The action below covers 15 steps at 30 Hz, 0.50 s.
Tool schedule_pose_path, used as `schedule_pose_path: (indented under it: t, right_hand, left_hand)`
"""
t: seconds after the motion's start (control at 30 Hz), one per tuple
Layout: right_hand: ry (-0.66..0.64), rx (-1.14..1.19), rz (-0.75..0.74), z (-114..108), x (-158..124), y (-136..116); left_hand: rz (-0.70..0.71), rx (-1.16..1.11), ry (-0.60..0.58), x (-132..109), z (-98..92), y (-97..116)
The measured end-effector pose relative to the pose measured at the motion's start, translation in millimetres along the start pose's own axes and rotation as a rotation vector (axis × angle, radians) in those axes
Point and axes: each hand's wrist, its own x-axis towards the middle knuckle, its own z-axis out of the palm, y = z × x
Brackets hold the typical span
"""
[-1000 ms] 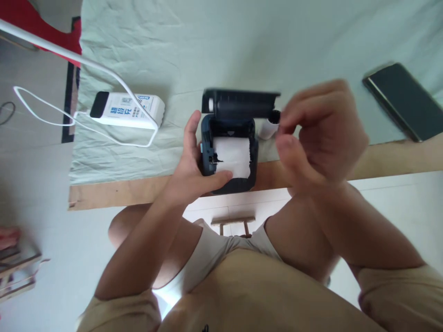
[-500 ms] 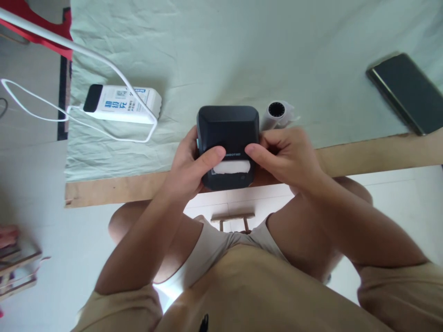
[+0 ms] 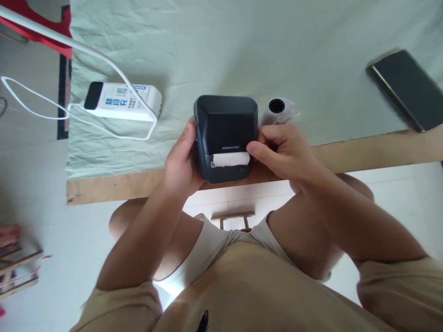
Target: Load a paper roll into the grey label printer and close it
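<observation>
A black label printer (image 3: 226, 131) is held between both hands above the table's front edge. White label paper (image 3: 231, 159) sticks out of the slot on its near part. My left hand (image 3: 182, 161) is closed round the printer's left side, its thumb along the edge and the other fingers hidden behind. On the right side, my right hand (image 3: 285, 150) grips the lower edge, the thumb by the paper slot and the fingers curled. Just beyond my right hand, a white roll with a dark round end (image 3: 277, 107) lies in clear wrapping on the cloth.
A white power bank (image 3: 121, 101) with a white cable (image 3: 104, 57) lies on the left of the pale green tablecloth (image 3: 214, 46). A dark phone (image 3: 408, 90) rests at the right. The table's wooden edge (image 3: 114, 188) runs above my legs, and a red chair (image 3: 38, 27) stands upper left.
My left thumb has slid off the printer's top to its left edge. The printer has shifted slightly away from me and tilted, showing more of its top. My right hand keeps its hold.
</observation>
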Motion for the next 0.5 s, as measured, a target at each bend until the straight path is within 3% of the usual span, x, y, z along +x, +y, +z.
schedule_pose_path:
  t: [0.3,0.5]
  right_hand:
    - [-0.015,0.042,0.032,-6.2,2.3,-9.7]
    - [0.088,-0.006,-0.042,-5.2,-2.7,-6.7]
  left_hand:
    - [-0.004,0.05,0.21,8.1,1.1,5.2]
    - [0.023,0.035,0.156,4.0,0.9,3.1]
